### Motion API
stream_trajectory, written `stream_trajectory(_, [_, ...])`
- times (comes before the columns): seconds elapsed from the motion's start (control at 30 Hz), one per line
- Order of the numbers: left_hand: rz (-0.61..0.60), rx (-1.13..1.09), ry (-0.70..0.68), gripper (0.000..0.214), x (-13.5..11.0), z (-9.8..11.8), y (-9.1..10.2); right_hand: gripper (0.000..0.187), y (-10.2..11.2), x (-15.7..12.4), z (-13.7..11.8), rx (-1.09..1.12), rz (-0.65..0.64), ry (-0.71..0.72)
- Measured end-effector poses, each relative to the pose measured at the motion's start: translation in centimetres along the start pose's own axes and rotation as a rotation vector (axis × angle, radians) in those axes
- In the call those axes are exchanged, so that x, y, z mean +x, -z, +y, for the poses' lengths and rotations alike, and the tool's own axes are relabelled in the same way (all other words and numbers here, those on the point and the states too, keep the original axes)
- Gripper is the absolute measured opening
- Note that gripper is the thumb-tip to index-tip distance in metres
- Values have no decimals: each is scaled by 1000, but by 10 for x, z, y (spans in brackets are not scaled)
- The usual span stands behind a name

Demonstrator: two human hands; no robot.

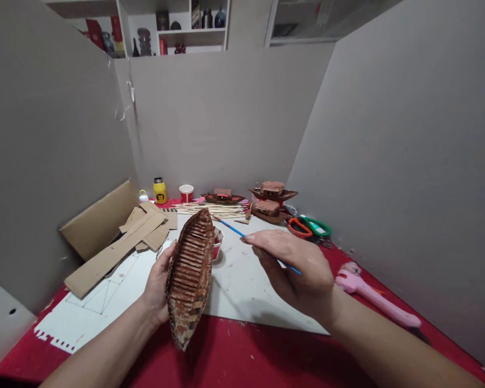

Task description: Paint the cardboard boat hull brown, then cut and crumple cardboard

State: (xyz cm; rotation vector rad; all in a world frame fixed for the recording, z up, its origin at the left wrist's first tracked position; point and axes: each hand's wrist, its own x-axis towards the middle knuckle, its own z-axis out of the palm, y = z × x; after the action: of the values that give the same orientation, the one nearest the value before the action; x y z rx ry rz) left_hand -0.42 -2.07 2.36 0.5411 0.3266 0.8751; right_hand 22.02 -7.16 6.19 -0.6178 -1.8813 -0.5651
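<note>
My left hand (158, 285) grips a brown model boat (191, 269) by its left side, holding it tilted up so the ribbed inside faces me. Patches near its lower tip look paler than the reddish-brown rest. In my right hand (293, 269) a thin blue paintbrush (234, 228) is pinched between thumb and fingers. Its tip is close to the boat's upper right edge; I cannot tell whether they touch. Partly hidden behind the boat stands a red and white paper cup (218, 248) with dark reddish-brown stuff inside.
Cardboard pieces (117, 248) lie at left over a white sheet (258, 291) on the red tabletop (242, 355). Thin wooden sticks (210, 209), finished-looking model boats (271, 193), a yellow bottle (160, 191) and another paper cup (186, 193) stand behind. Scissors (315, 226) and a pink glue gun (375, 299) lie right.
</note>
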Motion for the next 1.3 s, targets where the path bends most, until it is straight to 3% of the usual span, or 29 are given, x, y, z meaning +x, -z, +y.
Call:
stream_trajectory(0.17, [163,4,-7,36,3,4,2,27,2,0,-6,43,-89,13])
stream_trajectory(0.33, [283,32,-62,38,4,13,-3,20,7,3,-25,251,-194,-95])
stream_trajectory(0.67, [-32,40,28,46,5,17,20,30,3,0,-28,196,-97,-23])
stream_trajectory(0.87, [-59,19,48,60,5,17,25,33,5,0,-35,274,-213,29])
stream_trajectory(1.07, [-87,13,47,61,6,18,25,36,8,-6,-36,315,-142,77])
stream_trajectory(1.3, [-99,17,95,59,6,20,24,30,-6,-23,-46,388,-200,176])
